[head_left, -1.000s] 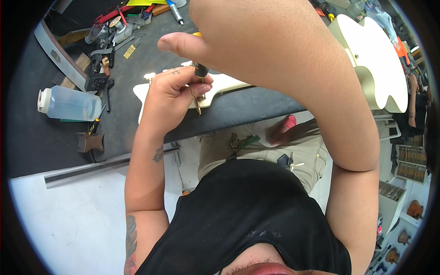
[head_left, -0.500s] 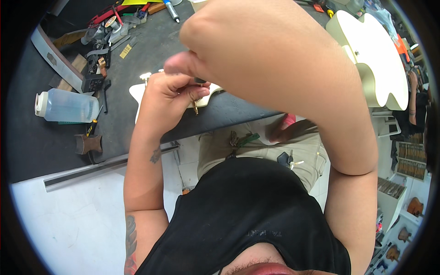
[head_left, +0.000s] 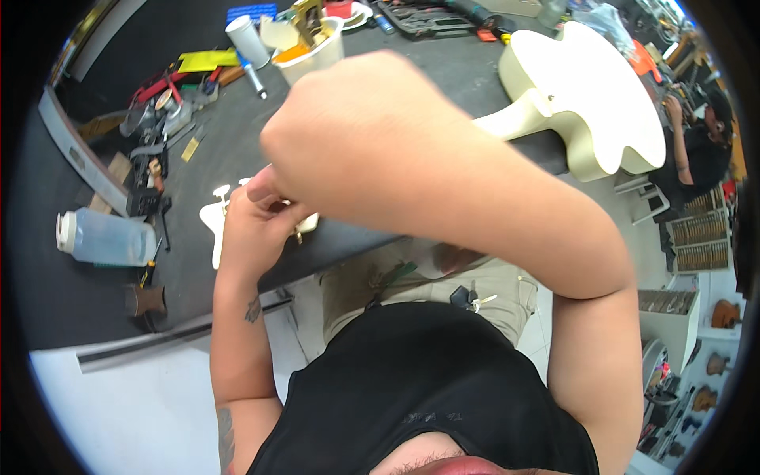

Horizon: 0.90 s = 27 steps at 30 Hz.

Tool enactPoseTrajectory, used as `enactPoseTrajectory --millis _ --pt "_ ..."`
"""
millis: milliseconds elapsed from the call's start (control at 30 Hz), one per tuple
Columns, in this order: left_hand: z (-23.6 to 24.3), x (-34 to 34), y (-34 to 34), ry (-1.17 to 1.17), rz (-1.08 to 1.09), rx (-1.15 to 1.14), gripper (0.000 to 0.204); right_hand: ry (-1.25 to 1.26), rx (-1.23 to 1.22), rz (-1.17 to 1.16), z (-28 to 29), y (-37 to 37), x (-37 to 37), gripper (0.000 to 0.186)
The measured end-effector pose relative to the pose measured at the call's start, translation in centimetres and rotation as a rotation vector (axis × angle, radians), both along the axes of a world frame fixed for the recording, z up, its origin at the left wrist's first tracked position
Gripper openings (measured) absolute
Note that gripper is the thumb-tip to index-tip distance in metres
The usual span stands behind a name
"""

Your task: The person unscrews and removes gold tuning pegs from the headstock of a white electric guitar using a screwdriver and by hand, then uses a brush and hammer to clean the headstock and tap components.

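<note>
A cream-white electric guitar lies face down or face up, I cannot tell which; its body [head_left: 586,103] is at the far right and its headstock [head_left: 211,222] at the left. Over the headstock is my left hand [head_left: 257,226], thumb and fingers closed together. White tuner buttons [head_left: 222,191] stick out beside it, and a small brass-coloured part [head_left: 299,237] shows below the thumb. Just above, my right hand [head_left: 356,131] is closed in a fist, its back hiding whatever it grips. My right forearm crosses over the neck [head_left: 514,119].
On the dark workbench [head_left: 214,162], a water bottle [head_left: 107,237] and a brown block [head_left: 146,300] stand left. Loose tools, a marker [head_left: 252,75] and a white tub [head_left: 313,59] lie farther back. Another person [head_left: 697,154] is at the right. The bench's front edge runs before my lap.
The whole view has shifted, showing more of the bench's far side. My right fist has turned and now covers the dark piece that showed between the hands. My left hand stays at the headstock.
</note>
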<state>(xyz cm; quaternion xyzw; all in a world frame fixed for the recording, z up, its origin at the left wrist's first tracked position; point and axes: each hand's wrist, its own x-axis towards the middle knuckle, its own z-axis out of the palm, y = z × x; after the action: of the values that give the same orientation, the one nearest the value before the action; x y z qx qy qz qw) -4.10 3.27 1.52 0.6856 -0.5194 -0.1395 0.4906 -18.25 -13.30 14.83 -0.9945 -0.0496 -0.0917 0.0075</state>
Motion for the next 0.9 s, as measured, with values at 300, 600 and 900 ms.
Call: enactPoseTrajectory --millis 300,600,900 --pt "-0.8 0.0 0.9 0.285 0.005 0.032 0.011 -0.264 0.152 0.465 -2.4 -2.5 0.8 0.026" --pt "-1.0 0.2 0.3 0.265 0.000 -0.008 0.015 0.034 -0.015 0.155 -0.3 -0.6 0.5 0.019" --pt "-0.9 0.4 0.1 0.263 0.013 0.013 0.015 -0.285 0.188 0.250 -1.7 -0.6 1.1 0.015"
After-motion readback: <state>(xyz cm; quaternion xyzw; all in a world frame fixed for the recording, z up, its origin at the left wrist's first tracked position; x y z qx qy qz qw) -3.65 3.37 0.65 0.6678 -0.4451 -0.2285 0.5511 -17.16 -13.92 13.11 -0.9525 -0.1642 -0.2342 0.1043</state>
